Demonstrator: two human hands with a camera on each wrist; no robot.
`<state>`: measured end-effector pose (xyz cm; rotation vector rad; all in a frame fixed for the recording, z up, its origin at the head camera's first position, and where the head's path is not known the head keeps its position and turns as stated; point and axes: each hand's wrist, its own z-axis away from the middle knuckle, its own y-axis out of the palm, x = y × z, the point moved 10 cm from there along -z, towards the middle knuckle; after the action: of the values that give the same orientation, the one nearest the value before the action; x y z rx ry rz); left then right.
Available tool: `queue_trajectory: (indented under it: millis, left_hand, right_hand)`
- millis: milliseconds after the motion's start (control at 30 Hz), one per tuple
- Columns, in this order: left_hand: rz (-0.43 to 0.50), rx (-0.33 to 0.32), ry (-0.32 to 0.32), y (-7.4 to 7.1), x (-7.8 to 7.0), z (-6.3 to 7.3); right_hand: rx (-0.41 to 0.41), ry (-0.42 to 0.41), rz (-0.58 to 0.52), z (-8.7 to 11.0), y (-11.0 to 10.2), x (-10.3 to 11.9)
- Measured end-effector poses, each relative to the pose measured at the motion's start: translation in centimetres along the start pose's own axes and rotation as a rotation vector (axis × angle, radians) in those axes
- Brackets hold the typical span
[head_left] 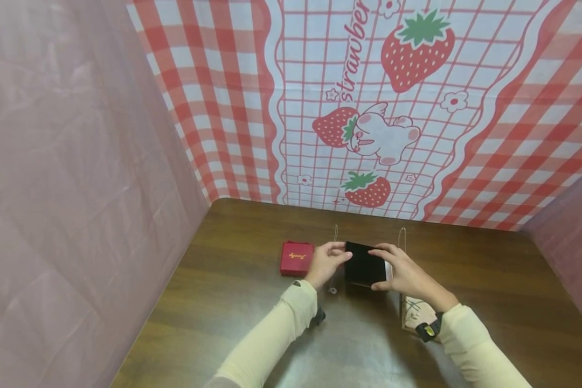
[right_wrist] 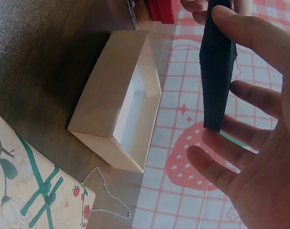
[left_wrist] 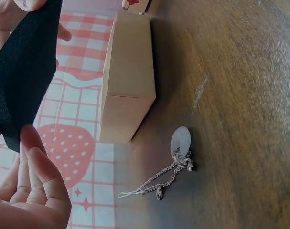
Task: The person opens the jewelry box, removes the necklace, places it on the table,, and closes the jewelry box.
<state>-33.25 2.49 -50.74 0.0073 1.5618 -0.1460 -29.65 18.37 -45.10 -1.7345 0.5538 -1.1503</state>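
Both hands hold a black foam pad (head_left: 364, 264) up between them, above the table. My left hand (head_left: 324, 261) pinches its left edge between thumb and fingers. On the opposite edge, my right hand (head_left: 407, 275) grips the pad with its thumb and fingertips. Under the pad stands a tan cardboard box (right_wrist: 106, 90), its top uncovered and its inside pale; the pad mostly hides it in the head view. Beside the box, below my left hand, lies a silver chain necklace with a white ring pendant (left_wrist: 180, 139).
A small red box (head_left: 296, 257) with gold lettering sits left of my left hand. Under my right forearm is a cream lid-like piece (right_wrist: 30, 176) with a floral print and green lines. A second silver chain (right_wrist: 104, 186) trails beside it. A strawberry-print cloth (head_left: 359, 134) hangs behind the table.
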Motion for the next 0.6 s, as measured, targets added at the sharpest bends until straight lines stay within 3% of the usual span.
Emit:
queue_trajectory:
  millis: [600]
  left_hand:
    - [-0.092, 0.043, 0.066, 0.9, -0.8, -0.2]
  right_hand:
    - [-0.010, 0.015, -0.035, 0.3, -0.5, -1.3]
